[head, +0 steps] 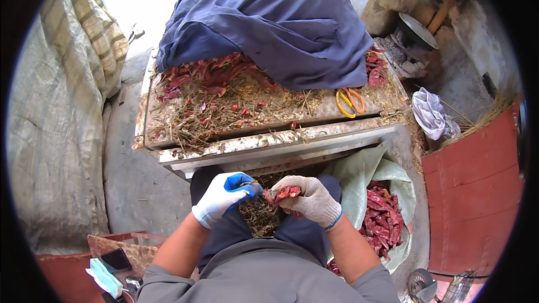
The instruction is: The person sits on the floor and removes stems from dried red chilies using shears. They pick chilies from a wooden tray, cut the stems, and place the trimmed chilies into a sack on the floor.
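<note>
My left hand (pixel 227 195), in a white glove with a blue-coated palm, pinches what looks like a thin dry stem at the end of a red pepper. In a beige knitted glove, my right hand (pixel 310 200) grips a dried red chili pepper (pixel 284 195), its torn end showing yellowish seeds. Both hands meet above my lap. Below them, between my knees, lies a heap of dry stems (pixel 257 219). A pale green woven sack (pixel 358 181) of dried red chilies (pixel 382 219) stands open by my right leg.
A worn table (pixel 282 134) ahead carries stem scraps, seeds and more chilies (pixel 219 71) under a dark blue cloth (pixel 269 25). Scissors (pixel 350 102) with yellow and orange handles lie near its edge. A phone (pixel 116 260) and face mask (pixel 103 277) rest at lower left; a red panel (pixel 471 193) stands right.
</note>
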`<state>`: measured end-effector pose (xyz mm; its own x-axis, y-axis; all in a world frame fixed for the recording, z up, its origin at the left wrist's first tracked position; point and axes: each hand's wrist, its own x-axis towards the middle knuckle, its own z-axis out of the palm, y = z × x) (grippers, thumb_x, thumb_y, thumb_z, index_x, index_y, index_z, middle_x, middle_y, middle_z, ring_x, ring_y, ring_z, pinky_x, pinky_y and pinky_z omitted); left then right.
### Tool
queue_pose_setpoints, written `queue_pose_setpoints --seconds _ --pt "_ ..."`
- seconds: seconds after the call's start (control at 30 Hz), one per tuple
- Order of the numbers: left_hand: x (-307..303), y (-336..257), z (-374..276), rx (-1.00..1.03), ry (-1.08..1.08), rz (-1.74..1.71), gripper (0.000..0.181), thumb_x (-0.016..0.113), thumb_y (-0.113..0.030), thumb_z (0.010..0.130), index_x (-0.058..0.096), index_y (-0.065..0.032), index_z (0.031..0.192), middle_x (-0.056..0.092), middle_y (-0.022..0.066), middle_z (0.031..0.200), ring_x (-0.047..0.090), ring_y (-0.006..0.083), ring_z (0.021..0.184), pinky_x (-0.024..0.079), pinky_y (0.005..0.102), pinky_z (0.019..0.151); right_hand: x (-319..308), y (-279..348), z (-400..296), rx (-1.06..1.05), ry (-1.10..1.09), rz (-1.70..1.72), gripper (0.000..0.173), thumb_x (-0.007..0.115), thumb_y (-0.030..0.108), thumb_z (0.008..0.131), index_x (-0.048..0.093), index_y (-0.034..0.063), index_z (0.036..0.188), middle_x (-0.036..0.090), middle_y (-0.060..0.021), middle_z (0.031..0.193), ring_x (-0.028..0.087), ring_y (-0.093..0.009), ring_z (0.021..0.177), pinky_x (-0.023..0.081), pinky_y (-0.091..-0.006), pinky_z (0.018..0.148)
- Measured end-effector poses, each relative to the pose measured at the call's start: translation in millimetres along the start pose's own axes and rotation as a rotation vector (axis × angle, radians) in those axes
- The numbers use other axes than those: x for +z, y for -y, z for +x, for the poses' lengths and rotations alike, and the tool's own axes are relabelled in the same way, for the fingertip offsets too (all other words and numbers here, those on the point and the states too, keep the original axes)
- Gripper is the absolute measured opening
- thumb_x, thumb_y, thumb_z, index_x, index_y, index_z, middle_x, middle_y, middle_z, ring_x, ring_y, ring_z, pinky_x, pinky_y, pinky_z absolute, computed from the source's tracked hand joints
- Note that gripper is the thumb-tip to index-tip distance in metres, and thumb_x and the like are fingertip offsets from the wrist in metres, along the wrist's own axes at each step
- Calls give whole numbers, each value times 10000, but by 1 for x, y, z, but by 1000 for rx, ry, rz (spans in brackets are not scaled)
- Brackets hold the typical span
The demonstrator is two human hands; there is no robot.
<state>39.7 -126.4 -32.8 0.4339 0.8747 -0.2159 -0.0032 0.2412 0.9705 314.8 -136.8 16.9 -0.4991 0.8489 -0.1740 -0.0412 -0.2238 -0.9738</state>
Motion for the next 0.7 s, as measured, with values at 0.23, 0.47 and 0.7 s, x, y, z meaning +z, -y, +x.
queue_pose_setpoints --seconds 0.23,0.47,0.7 --pt "0 -12 7 421 -167 1108 502 834 -192 876 752 -131 1368 796 138 1124 723 381 1064 569 488 951 -5 12 -5 29 -112 -73 419 777 -5 934 767 51 1350 753 -23 1043 657 -86 790 541 -248 686" --pt "-79 -46 53 646 -724 1167 260 800 -199 925 803 -116 1172 800 111 1045 725 357 1057 510 494 1055 -73 3 -71 182 -510 -510 313 811 69 928 785 26 1238 832 -94 1085 782 -180 1008 608 -326 957" --pt "-141 -67 133 403 -749 1556 490 775 -294 948 720 -233 1432 629 125 1516 512 380 1473 298 584 1279 -151 -58 -226 459 -733 -1365 485 853 284 855 747 61 1272 767 -186 1264 726 -392 1175 578 -477 1011"
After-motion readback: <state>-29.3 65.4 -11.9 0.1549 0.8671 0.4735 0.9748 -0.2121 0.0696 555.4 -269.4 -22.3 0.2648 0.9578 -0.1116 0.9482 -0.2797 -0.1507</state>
